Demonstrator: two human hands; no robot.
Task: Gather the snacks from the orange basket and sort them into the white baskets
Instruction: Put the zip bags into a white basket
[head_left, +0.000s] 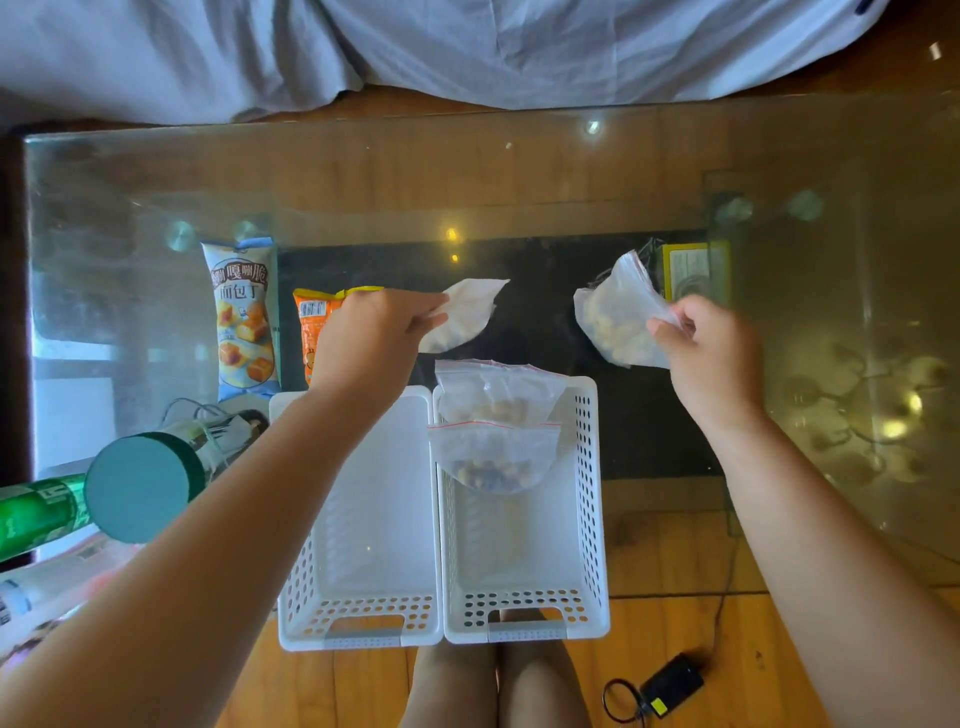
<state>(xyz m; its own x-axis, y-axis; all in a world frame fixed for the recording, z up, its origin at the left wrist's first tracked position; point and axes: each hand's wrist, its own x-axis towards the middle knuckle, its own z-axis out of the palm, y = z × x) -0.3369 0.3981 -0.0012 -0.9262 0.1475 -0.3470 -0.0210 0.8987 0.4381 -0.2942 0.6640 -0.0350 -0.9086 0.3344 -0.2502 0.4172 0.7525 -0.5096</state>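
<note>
Fingers of the left hand (371, 338) pinch a small clear bag (465, 317); the right hand (709, 348) pinches another bag (618, 317), seemingly nuts, above the desk (519, 171) beyond two white baskets (592, 519).

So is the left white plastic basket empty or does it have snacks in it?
Empty: the left white perforated plastic basket shows only its bare floor.

The two baskets near the middle, left (358, 519) and right (524, 545), are white with walls patterned in round holes. On the left lie a pale blue snack packet (244, 317) printed with golden bread cubes and an orange packet (311, 322). The zip bags (493, 457) are clear with red seal lines. A can (36, 514) at far left is green; the tube lid (137, 488) is teal.
</note>
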